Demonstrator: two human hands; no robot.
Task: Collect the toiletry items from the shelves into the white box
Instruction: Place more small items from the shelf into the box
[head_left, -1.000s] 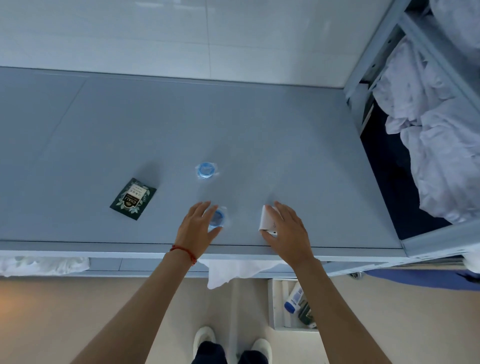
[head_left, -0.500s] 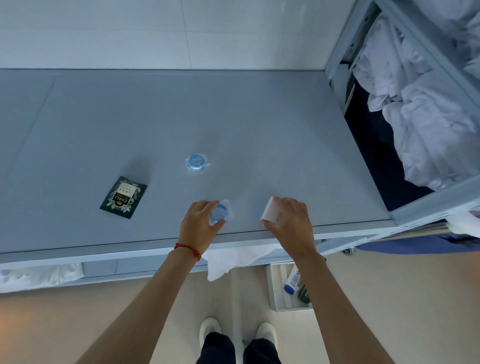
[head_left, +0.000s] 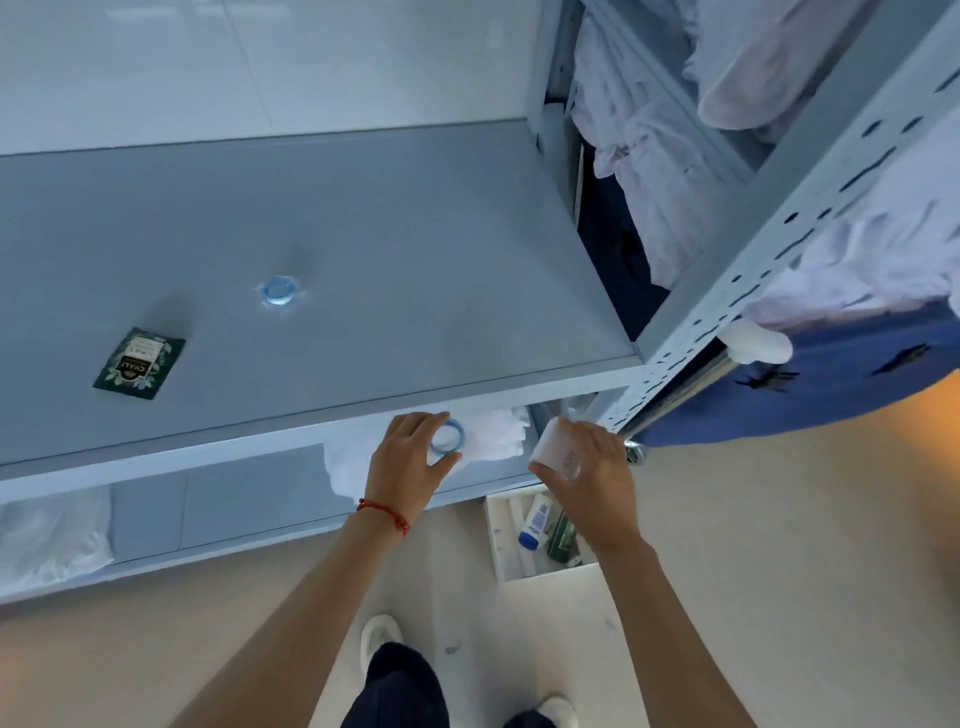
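The left hand (head_left: 413, 457) pinches a small clear-wrapped item with a blue ring (head_left: 447, 436) between curled fingers and thumb, held in the air just in front of the shelf's front edge; the wrapping is nearly see-through and what it holds is hard to make out. The right hand (head_left: 587, 467) grips a small white packet (head_left: 553, 447), its lower half covered by the fingers and its faint print too small to read. Below the right wrist, on the floor, stands the white box (head_left: 498, 535), part of it hidden by the forearm; inside lie a white bottle with a blue cap (head_left: 532, 527) and a dark green tube (head_left: 563, 535), both partly covered. On the grey shelf (head_left: 415, 260) remain a second blue-ringed wrapped item (head_left: 279, 291) and, nearer the left, a dark green sachet (head_left: 139, 362), well apart from each other with bare shelf surface around them. White cloth (head_left: 493, 434) hangs from the lower shelf just behind the hands. To the right a perforated metal upright (head_left: 727, 306) slants across, with crumpled white linen (head_left: 649, 156) and a blue cart (head_left: 831, 374) beyond it, cut off by the frame edge.
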